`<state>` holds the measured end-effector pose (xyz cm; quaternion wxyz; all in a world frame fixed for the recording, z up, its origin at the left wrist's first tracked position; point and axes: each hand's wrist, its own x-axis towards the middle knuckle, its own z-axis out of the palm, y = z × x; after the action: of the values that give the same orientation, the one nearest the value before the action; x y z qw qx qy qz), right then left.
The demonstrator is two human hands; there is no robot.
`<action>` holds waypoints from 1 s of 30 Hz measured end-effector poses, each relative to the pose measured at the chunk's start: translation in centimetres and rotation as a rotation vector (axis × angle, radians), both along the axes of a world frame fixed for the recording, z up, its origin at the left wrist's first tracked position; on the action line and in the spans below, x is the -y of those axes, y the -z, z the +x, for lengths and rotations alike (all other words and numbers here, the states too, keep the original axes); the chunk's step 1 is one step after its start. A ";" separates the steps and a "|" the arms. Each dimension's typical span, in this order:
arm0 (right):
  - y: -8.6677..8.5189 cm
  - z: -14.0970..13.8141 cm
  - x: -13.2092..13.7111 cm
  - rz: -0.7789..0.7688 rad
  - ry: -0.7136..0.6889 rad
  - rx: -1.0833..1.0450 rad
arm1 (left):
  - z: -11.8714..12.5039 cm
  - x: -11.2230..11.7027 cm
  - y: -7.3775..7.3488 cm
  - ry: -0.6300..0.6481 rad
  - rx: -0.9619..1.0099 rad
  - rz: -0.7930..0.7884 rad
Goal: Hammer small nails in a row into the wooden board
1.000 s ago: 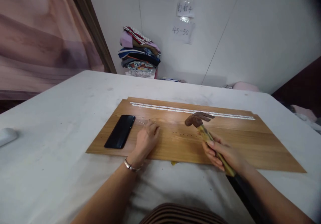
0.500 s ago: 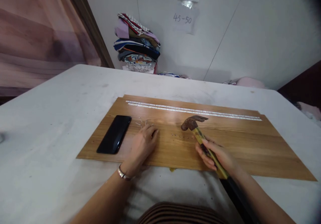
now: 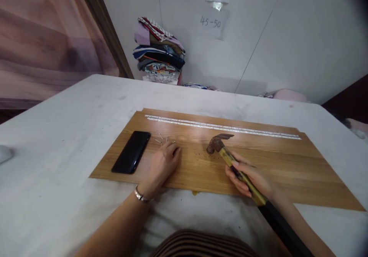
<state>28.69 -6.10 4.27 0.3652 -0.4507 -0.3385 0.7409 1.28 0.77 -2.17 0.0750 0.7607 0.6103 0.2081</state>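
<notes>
My right hand (image 3: 247,174) is wrapped round the yellow-and-black handle of a claw hammer (image 3: 230,159). The rusty head is over the middle of a wood-grain board (image 3: 290,161), near several small nail heads (image 3: 205,156) in a short row; I cannot tell whether it touches the board. On the board's left part my left hand (image 3: 165,161) rests with its fingers curled in. Whatever its fingertips may hold is hidden. Several loose nails (image 3: 161,138) lie just beyond the knuckles.
Left of the nails a black phone (image 3: 131,152) lies on the board. Two white marked strips (image 3: 222,127) run along the board's far side. The board is on a white-covered table (image 3: 57,142). Folded clothes (image 3: 159,53) are stacked behind, against the wall.
The hammer's head has shifted slightly left and down. My left hand stays by the loose nails with its fingers curled. The whole view has moved a little.
</notes>
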 end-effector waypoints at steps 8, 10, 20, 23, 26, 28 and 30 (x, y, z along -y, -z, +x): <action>0.5 0.0 0.0 -0.007 -0.047 -0.032 | 0.2 0.1 -0.3 -0.016 -0.036 0.001; 0.4 -0.1 0.1 0.005 -0.048 -0.017 | 0.2 0.1 -0.3 -0.020 -0.043 -0.009; 0.6 -0.4 0.2 0.019 -0.055 0.067 | 0.2 0.1 -0.2 -0.031 -0.057 -0.003; 0.8 -0.4 0.2 0.021 -0.055 0.083 | 0.3 0.2 -0.2 -0.029 -0.068 -0.001; 1.1 -0.3 0.1 0.018 -0.053 0.088 | 0.3 0.2 -0.2 -0.033 -0.070 0.005; 1.2 -0.2 0.1 0.017 -0.056 0.093 | 0.3 0.2 -0.2 -0.031 -0.064 -0.002; 1.2 -0.2 0.1 0.022 -0.053 0.104 | 0.3 0.2 -0.3 -0.031 -0.058 -0.011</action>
<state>28.49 -6.21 3.03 0.3322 -0.4756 -0.3769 0.7221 1.60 0.59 -1.87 0.0584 0.7565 0.6249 0.1838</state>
